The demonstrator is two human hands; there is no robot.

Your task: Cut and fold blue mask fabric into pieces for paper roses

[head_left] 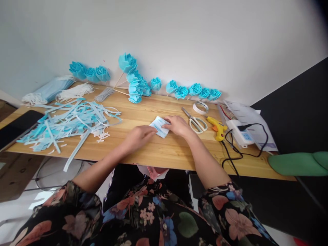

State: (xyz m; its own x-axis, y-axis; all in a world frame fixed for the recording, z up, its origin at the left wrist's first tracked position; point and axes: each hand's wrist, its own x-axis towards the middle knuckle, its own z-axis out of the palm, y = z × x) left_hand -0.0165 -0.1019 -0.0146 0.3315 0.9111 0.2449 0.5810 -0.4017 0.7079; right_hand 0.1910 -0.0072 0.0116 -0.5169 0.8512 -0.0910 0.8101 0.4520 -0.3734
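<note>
A small folded piece of light-blue mask fabric (159, 125) lies on the wooden table in front of me. My left hand (139, 137) has its fingers closed at the fabric's left edge. At its right side, my right hand (177, 125) holds the fabric with thumb and fingertips. Parts of both hands' fingertips are too small to see clearly. Just right of my right hand are scissors (201, 127) with pale handles, their blades a little apart. A roll of white tape (200, 107) lies behind them.
Cut blue and white strips (69, 124) are heaped on the left, near a dark phone (19, 126) and stacked masks (51, 89). Blue handmade flowers (195, 89) line the wall. To the right are a yellow glue gun (218, 128), power strip (239, 133) and green object (294, 163).
</note>
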